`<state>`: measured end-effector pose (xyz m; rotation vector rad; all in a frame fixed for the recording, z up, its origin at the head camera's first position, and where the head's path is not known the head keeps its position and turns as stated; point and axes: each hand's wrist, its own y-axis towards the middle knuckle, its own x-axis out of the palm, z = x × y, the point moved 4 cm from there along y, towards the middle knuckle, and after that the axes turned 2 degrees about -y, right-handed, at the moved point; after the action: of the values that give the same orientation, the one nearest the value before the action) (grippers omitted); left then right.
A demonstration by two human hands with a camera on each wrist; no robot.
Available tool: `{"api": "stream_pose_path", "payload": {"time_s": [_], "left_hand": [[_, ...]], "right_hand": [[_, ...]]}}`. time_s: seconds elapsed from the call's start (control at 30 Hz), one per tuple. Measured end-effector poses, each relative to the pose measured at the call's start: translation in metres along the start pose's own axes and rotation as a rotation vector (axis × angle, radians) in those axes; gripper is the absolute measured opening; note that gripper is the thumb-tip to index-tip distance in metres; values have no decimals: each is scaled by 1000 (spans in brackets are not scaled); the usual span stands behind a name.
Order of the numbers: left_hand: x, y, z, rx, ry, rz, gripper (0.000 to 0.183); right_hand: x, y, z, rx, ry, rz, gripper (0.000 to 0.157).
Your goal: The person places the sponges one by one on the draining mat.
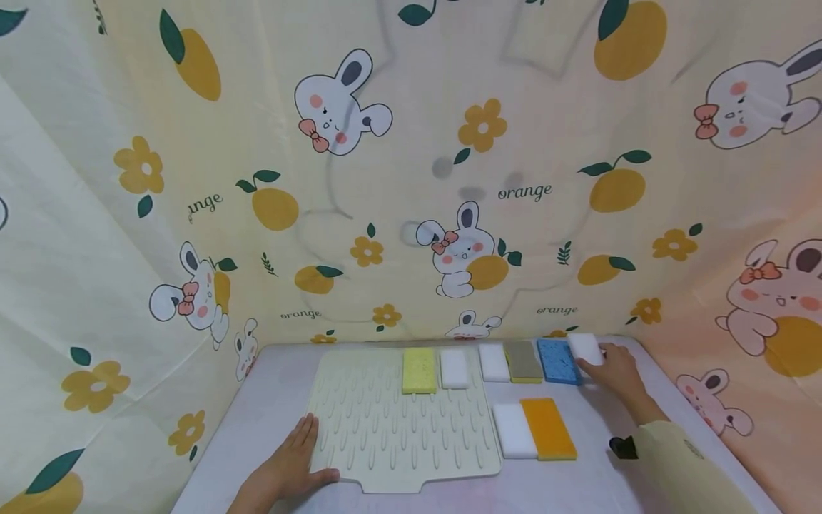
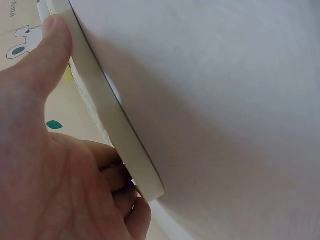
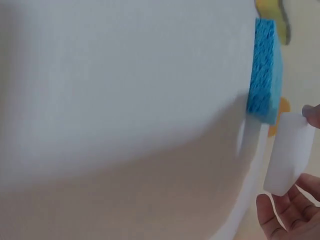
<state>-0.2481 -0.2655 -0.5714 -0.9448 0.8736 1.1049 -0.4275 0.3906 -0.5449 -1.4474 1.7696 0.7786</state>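
Observation:
My right hand (image 1: pixel 618 375) pinches a white sponge (image 1: pixel 585 350) between thumb and fingers at the back right. In the right wrist view, that white sponge (image 3: pixel 289 152) is tilted beside the end of a blue sponge (image 3: pixel 263 72). My left hand (image 1: pixel 289 457) rests against the front left corner of a cream ridged drying tray (image 1: pixel 398 446). Its fingers lie along the tray's left side and its thumb touches the front edge. A yellow sponge (image 1: pixel 419 371) and another white sponge (image 1: pixel 455 369) lie on the tray's back right part.
Right of the tray, a white sponge (image 1: pixel 494 363), a grey-topped yellow sponge (image 1: pixel 524 362) and the blue sponge form a back row. Nearer the front, a white sponge (image 1: pixel 514 431) touches an orange sponge (image 1: pixel 549 428). A patterned curtain (image 1: pixel 411 171) surrounds the table (image 1: pixel 244 407).

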Motion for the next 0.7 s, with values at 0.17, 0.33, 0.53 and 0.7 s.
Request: {"api": "stream_pose_path", "payload": {"time_s": [0.17,0.33,0.53,0.7], "left_hand": [[0,0,0,4,2,4,122],[-2,-1,1,9,10,1,122],[-5,-5,3,37,-88,-1,125],[-1,-3,-2,44,-109,12,132]], "right_hand": [[4,-7,-19,10,30,2,89],[11,-13,-42,-57,47,21,86],[19,-20,-65,-166,46,46,84],[26,-24,-82,-220,55,53,80]]}}
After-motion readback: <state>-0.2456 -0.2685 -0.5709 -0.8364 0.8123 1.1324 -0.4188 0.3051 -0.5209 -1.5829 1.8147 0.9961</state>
